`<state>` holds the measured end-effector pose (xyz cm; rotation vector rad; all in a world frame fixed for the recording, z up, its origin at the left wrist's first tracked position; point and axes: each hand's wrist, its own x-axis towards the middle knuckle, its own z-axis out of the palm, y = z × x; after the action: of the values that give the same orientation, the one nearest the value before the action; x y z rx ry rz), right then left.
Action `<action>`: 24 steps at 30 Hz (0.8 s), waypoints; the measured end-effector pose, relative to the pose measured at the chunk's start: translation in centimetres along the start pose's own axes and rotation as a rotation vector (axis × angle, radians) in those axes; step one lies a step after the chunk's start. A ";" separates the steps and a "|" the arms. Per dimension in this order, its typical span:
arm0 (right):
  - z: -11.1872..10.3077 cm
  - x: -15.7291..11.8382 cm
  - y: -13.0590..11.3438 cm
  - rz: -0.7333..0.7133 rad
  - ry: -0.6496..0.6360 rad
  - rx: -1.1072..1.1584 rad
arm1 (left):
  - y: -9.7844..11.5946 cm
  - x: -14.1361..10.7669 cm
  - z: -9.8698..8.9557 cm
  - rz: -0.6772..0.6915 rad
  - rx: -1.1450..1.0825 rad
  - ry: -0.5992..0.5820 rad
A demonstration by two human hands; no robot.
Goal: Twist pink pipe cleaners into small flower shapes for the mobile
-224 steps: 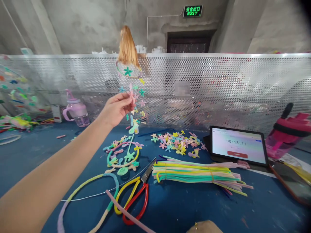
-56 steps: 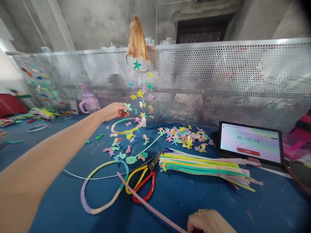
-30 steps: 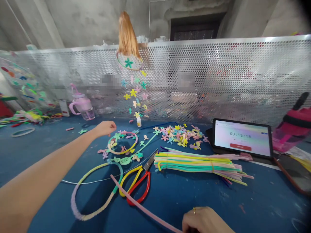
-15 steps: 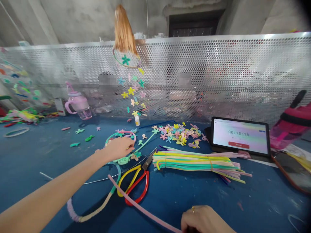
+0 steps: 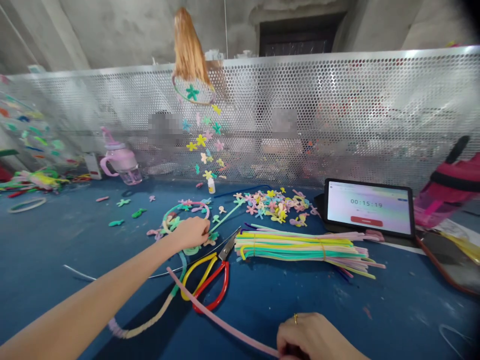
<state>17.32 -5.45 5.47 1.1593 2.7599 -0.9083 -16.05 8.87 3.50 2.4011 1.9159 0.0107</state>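
Blue bench [image 5: 56, 240] runs across the whole view; far left, tangled pastel pipe cleaners [image 5: 33, 180] and a thin pale ring [image 5: 26, 204] lie on it; right of those, lilac handled cup [image 5: 122, 167] stands upright against the perforated metal screen [image 5: 300, 100], its contents too blurred to tell; loose green foam-like shapes [image 5: 138, 213] lie in front of the cup; white wire [image 5: 82, 272] runs along the bench and passes beneath the left forearm; pastel chenille hoop [image 5: 150, 312] lies partly under that forearm too; left hand [image 5: 191, 233] comes in from lower left, curled narrow, fingers down on the green chenille coil [image 5: 191, 251], with a chenille ring [image 5: 185, 212] just above it; cannot tell whether it pinches anything; flower-shaped chenille mobile [image 5: 202, 145] hangs above, behind the ring, with long blond fibres [image 5: 187, 47] at its top; small white bottle [image 5: 211, 186] stands just below the mobile; scissors [image 5: 210, 285], red and yellow handles, lie right of the left hand; long pink chenille stem [image 5: 221, 320] crosses the scissors' red handle, its near end in the right hand [image 5: 311, 337], fingers closed around it, ring on one finger; pastel flower heap [image 5: 272, 205] lies behind the banded chenille bundle [image 5: 300, 250]; tablet [image 5: 369, 205] shows a timer reading 00:15:19; pink bottle [image 5: 446, 190] lies far right.
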 end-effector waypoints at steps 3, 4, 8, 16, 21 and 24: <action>0.0 -0.1 -0.1 -0.008 0.018 0.006 | -0.2 0.2 -0.1 -0.016 -0.058 -0.024; 0.0 -0.1 -0.1 -0.013 0.029 0.011 | -0.4 0.2 -0.4 -0.020 -0.088 -0.029; -0.2 -0.3 -0.1 -0.031 0.039 0.012 | -1.2 0.1 -1.7 -0.050 -0.244 -0.018; 0.0 -0.3 0.0 -0.030 0.017 0.002 | -2.0 -1.2 -5.1 -0.150 -0.602 0.042; -0.2 -0.4 -0.2 -0.012 0.017 0.010 | -3.5 -1.7 -5.5 -0.219 -0.716 0.119; -0.4 -0.3 -0.1 0.003 0.001 0.007 | -4.5 -2.1 -4.7 -0.273 -0.725 0.153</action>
<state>17.56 -5.56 5.91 1.1651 2.7576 -0.9186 -21.16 8.11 8.04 1.6928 1.8413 0.7491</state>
